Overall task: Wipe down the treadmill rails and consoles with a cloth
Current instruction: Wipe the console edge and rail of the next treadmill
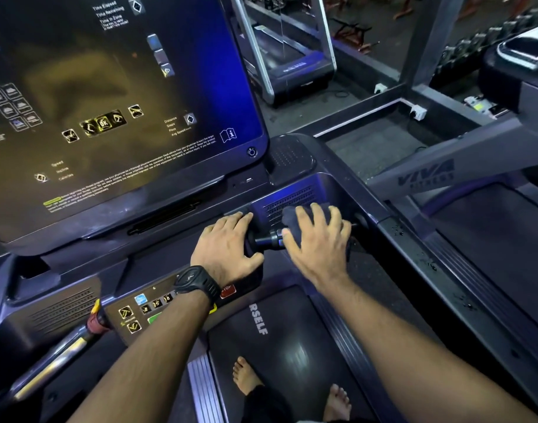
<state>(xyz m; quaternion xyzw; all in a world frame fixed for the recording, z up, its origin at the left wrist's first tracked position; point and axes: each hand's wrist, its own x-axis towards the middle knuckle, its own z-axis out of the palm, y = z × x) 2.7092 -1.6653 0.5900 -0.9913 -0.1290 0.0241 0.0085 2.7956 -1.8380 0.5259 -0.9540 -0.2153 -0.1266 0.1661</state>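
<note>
A dark cloth (292,214) is bunched over the short black hand grip (269,239) that sticks out from the right side of the treadmill console (158,209). My right hand (318,239) lies over the cloth with fingers spread and curved around it, the thumb beside the grip. My left hand (226,248), a black watch on its wrist, rests flat on the console's lower right corner just left of the grip, holding nothing. The big dark touchscreen (115,96) fills the upper left. The right side rail (414,248) carries a few water drops.
The control panel with a red stop button (228,290) sits under my left wrist. A silver left handlebar (57,355) runs low left. My bare feet (249,377) stand on the belt (292,346). A neighbouring treadmill (490,215) is close on the right.
</note>
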